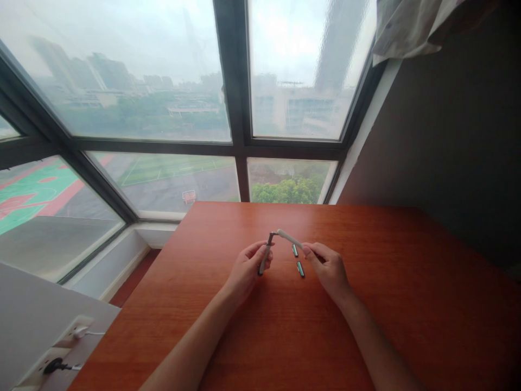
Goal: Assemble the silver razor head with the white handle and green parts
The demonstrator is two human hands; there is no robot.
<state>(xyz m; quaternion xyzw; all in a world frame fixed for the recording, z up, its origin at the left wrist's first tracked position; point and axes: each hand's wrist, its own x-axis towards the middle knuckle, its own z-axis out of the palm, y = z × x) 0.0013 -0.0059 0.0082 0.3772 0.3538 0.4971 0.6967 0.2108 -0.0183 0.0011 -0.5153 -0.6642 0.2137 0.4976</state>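
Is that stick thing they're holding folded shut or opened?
Partly opened: grey arm in left hand, white arm in right hand, splayed from a top joint.

Left hand (246, 270) bare, right hand (329, 270) bare, both forearms uncovered down to the frame edge, slim wrists

High-rise room: wooden desk (366, 282) against big windows (163, 81), sports courts (32, 190) far below.

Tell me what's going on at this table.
A person at a wooden table by a window holds a thin rod in both hands. The left hand grips its grey end, and the right hand pinches its white end. The rod bends where the two parts meet. Two small green pieces lie on the table between the hands, untouched.
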